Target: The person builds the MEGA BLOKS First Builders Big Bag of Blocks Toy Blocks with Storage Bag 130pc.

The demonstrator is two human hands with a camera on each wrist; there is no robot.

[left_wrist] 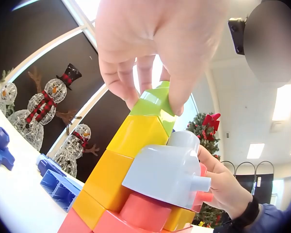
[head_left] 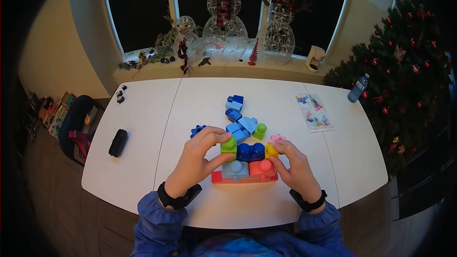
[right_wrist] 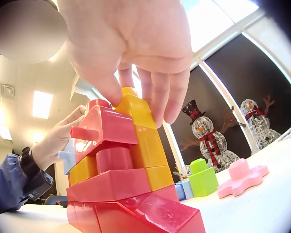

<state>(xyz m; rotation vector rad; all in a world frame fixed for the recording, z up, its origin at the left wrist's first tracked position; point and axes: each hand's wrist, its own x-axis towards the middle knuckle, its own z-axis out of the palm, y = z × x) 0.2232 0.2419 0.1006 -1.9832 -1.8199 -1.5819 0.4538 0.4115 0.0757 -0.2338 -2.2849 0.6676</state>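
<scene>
A block build of red, yellow, light blue and dark blue toy blocks stands near the front of the white table. Its top left corner bears a green block [left_wrist: 153, 104], pinched between the thumb and fingers of my left hand [head_left: 202, 157]. My right hand [head_left: 296, 164] grips a yellow block [right_wrist: 134, 108] at the top right corner. Between them sit dark blue blocks [head_left: 251, 152]. On the near side, a light blue block [head_left: 235, 170] and a red block [head_left: 262, 169] lie side by side, each with a peg facing me. A red base [head_left: 217, 177] runs underneath.
Behind the build lie loose blue blocks [head_left: 236, 131], a green block [head_left: 260, 131], a pink gear-shaped piece [right_wrist: 242, 178] and a blue gear [head_left: 197, 131]. A black case [head_left: 118, 143] is at left; a picture sheet [head_left: 314, 113] and a bottle [head_left: 358, 88] are at right.
</scene>
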